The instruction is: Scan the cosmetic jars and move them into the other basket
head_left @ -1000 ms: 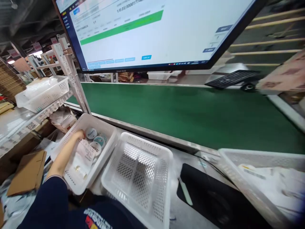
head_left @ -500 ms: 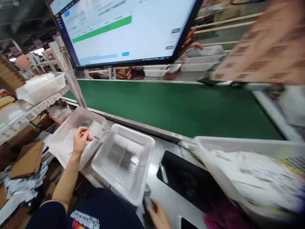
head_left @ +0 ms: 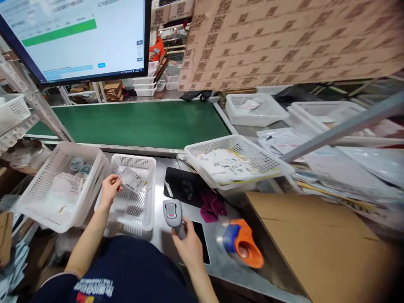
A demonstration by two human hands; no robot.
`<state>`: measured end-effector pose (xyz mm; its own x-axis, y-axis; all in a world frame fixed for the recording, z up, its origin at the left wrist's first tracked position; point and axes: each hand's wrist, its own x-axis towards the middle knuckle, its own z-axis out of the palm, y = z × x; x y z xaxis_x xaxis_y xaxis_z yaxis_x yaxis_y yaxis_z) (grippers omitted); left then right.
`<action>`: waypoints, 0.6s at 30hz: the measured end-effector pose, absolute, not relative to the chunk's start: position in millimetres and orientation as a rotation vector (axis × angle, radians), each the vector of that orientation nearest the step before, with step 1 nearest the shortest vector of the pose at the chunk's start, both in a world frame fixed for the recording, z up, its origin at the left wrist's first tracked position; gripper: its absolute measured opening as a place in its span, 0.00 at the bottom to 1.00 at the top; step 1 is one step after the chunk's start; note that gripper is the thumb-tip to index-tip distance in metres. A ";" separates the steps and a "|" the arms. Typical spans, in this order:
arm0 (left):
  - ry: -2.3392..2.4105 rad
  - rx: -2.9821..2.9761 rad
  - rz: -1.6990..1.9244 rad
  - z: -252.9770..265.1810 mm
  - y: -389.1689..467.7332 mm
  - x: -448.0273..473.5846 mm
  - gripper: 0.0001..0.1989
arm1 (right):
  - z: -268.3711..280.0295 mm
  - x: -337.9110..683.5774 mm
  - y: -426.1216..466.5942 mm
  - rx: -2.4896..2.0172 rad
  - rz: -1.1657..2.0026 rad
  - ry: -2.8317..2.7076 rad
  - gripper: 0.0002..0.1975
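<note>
My left hand pinches the corner of a small clear packet with a printed white label, held above a white perforated basket. In my right hand is a grey handheld barcode scanner, its head pointing up and away from me, over the metal bench. Left of the packet stands another white basket with labelled bags and round teal-and-white items in it. A black mat with a dark mouse and a pale pen-like stick lies beyond the scanner.
A monitor hangs over the green conveyor belt. Right of the mat are a basket of white labels, a purple cloth, an orange-and-blue tape dispenser and a cardboard box. A person's orange sleeve shows far back.
My view has turned right. The packet has moved from over the left basket to above the middle one. The scanner has come up from beside that basket, in my right hand.
</note>
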<state>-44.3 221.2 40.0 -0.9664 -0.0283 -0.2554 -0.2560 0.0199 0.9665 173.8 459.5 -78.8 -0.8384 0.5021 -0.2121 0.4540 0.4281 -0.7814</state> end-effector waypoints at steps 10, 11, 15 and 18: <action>2.185 -0.241 1.957 -7.9 207.7 -64.0 0.19 | -42.2 140.6 393.4 -0.624 1.832 -2.539 0.32; 2.195 -0.248 1.941 -11.6 206.4 -65.3 0.17 | -41.7 141.5 390.9 -0.613 1.833 -2.555 0.32; 2.331 -0.298 1.872 -12.4 198.2 -52.4 0.18 | -49.6 151.0 388.9 -0.649 1.797 -2.592 0.35; 2.521 0.046 1.781 15.2 176.0 -30.4 0.32 | -78.0 165.8 398.2 -0.615 1.722 -2.615 0.35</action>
<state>-30.4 176.0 15.2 -0.9980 0.0561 -0.0275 -0.0071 0.3343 0.9424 165.8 398.2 -78.0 -0.9245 0.2888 -0.2488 0.3427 0.3436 -0.8744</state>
